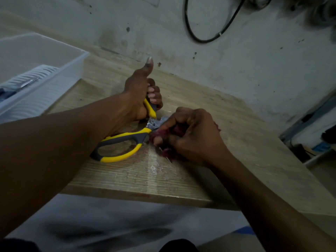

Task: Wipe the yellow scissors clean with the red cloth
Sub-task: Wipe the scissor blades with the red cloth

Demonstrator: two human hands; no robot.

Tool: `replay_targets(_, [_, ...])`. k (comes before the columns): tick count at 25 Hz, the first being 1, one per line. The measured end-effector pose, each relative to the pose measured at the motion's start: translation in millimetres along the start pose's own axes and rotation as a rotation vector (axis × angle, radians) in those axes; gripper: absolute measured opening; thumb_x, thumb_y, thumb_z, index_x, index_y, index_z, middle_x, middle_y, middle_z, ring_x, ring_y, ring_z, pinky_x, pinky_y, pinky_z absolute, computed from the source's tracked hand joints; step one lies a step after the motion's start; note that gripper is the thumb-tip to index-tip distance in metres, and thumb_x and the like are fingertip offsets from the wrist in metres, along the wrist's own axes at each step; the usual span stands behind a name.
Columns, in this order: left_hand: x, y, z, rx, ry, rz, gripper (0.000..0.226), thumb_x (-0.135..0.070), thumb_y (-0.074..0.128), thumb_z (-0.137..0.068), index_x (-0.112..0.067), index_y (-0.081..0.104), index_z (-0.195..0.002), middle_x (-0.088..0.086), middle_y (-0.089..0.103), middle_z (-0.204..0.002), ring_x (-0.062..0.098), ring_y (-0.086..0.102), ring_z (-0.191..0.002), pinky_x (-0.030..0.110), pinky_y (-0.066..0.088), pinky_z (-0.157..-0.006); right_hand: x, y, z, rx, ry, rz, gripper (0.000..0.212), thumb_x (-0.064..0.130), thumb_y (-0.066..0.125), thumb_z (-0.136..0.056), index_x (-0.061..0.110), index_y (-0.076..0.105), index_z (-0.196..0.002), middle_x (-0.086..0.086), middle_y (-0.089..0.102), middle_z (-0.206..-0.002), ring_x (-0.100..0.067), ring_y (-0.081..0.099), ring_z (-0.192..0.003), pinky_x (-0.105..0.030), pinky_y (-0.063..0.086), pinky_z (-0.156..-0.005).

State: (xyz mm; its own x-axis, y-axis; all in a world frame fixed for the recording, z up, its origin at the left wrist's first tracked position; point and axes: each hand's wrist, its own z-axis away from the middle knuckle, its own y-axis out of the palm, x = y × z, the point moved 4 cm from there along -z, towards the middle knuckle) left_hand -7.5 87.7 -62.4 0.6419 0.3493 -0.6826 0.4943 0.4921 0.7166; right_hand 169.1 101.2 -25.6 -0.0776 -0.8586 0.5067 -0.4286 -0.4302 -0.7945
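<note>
My left hand point(140, 93) grips one handle of the yellow scissors point(125, 140), thumb up toward twelve o'clock. At three o'clock, my right hand point(189, 135) pinches the red cloth point(166, 151) around the blades.

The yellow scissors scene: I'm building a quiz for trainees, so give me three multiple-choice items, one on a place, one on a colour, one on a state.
1. Where is the white plastic bin?
A. On the tabletop, left of the hands
B. On the floor
C. Right of the right hand

2. What colour joins yellow on the handles of the yellow scissors?
A. Green
B. Dark grey
C. White

3. How do the scissors stand?
A. Shut and lying alone
B. Hanging on the wall
C. Spread open, held by both hands

Answers:
1. A: the bin sits on the wooden table at far left.
2. B: each yellow loop has a dark grey inner grip.
3. C: the left hand grips the upper handle while the right hand presses the red cloth at the blades.
</note>
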Motion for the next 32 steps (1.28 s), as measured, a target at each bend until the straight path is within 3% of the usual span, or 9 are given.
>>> replay_targets(5, [-0.2, 1.1, 3.6, -0.002, 0.001, -0.011, 0.069, -0.068, 0.062, -0.089, -0.020, 0.025, -0.056, -0.002, 0.022, -0.046, 0.014, 0.023, -0.036, 0.019, 0.022, -0.040, -9.5, -13.7, 20.1, 0.234, 0.116, 0.045, 0.020, 0.013, 0.089, -0.077, 0.031, 0.079, -0.075, 0.011, 0.072, -0.080, -0.006, 0.069, -0.073, -0.019, 0.055, -0.060])
replay_targets(8, [0.6, 3.4, 3.0, 0.009, -0.002, -0.015, 0.068, -0.068, 0.060, -0.090, -0.020, 0.023, -0.058, -0.001, 0.021, -0.046, 0.015, 0.022, -0.036, 0.019, 0.022, -0.039, -10.2, -6.6, -2.4, 0.022, 0.126, -0.004, 0.015, 0.017, 0.090, -0.076, 0.028, 0.079, -0.077, 0.008, 0.076, -0.079, -0.009, 0.072, -0.071, -0.030, 0.061, -0.064])
replay_targets(10, [0.0, 4.2, 1.5, 0.007, -0.007, -0.008, 0.068, -0.068, 0.060, -0.090, -0.020, 0.023, -0.059, -0.001, 0.021, -0.046, 0.015, 0.023, -0.036, 0.019, 0.022, -0.040, -11.2, -4.6, -1.9, -0.033, 0.095, -0.033, 0.018, 0.017, 0.090, -0.077, 0.029, 0.082, -0.087, 0.008, 0.076, -0.084, -0.010, 0.073, -0.075, -0.038, 0.062, -0.070])
replay_targets(12, [1.5, 4.3, -0.5, 0.006, -0.012, -0.017, 0.068, -0.068, 0.060, -0.090, -0.020, 0.024, -0.058, -0.001, 0.022, -0.046, 0.015, 0.022, -0.036, 0.019, 0.022, -0.040, -18.0, -12.9, 11.2, -0.063, 0.072, 0.001, 0.021, 0.018, 0.089, -0.079, 0.032, 0.083, -0.094, 0.008, 0.072, -0.084, -0.010, 0.068, -0.077, -0.033, 0.058, -0.068])
replay_targets(15, [5.9, 9.4, -2.2, 0.020, -0.022, -0.034, 0.067, -0.066, 0.061, -0.091, -0.020, 0.025, -0.056, -0.001, 0.022, -0.047, 0.014, 0.022, -0.036, 0.017, 0.022, -0.040, -18.5, -16.7, 23.4, -0.057, 0.017, 0.079, 0.018, 0.022, 0.085, -0.083, 0.032, 0.082, -0.098, 0.011, 0.066, -0.090, -0.007, 0.063, -0.083, -0.025, 0.054, -0.067])
replay_targets(19, [5.8, 10.3, -1.6, 0.034, -0.025, -0.034, 0.067, -0.064, 0.061, -0.092, -0.020, 0.026, -0.055, -0.001, 0.022, -0.047, 0.014, 0.023, -0.037, 0.018, 0.023, -0.039, -12.2, -10.5, 23.0, -0.024, -0.105, 0.228, 0.018, 0.014, 0.081, -0.079, 0.027, 0.079, -0.091, 0.015, 0.068, -0.096, -0.008, 0.064, -0.088, -0.037, 0.056, -0.070])
replay_targets(23, [6.0, 10.3, -1.7, 0.030, -0.025, -0.042, 0.067, -0.064, 0.061, -0.092, -0.020, 0.025, -0.055, -0.001, 0.023, -0.046, 0.014, 0.023, -0.036, 0.019, 0.022, -0.039, -3.7, -16.7, 32.6, 0.149, -0.174, 0.299, 0.025, 0.034, 0.060, -0.075, 0.032, 0.078, -0.092, 0.017, 0.070, -0.092, -0.007, 0.061, -0.085, -0.038, 0.055, -0.068])
replay_targets(27, [5.9, 11.9, 0.9, 0.038, -0.014, -0.031, 0.068, -0.064, 0.059, -0.093, -0.020, 0.024, -0.054, -0.002, 0.022, -0.044, 0.014, 0.022, -0.034, 0.018, 0.021, -0.039, 1.0, -6.1, 11.1, 0.101, -0.214, 0.409, 0.018, 0.020, 0.073, -0.074, 0.030, 0.075, -0.088, 0.012, 0.068, -0.091, -0.015, 0.057, -0.082, -0.041, 0.051, -0.066])
replay_targets(32, [4.9, 9.1, 0.0, 0.034, -0.007, -0.028, 0.068, -0.063, 0.059, -0.093, -0.019, 0.025, -0.054, -0.002, 0.022, -0.044, 0.014, 0.022, -0.035, 0.018, 0.022, -0.039, 1.0, -14.2, 39.4, 0.204, -0.263, 0.315, 0.018, 0.017, 0.081, -0.075, 0.030, 0.077, -0.086, 0.014, 0.070, -0.091, -0.011, 0.060, -0.082, -0.039, 0.052, -0.065])
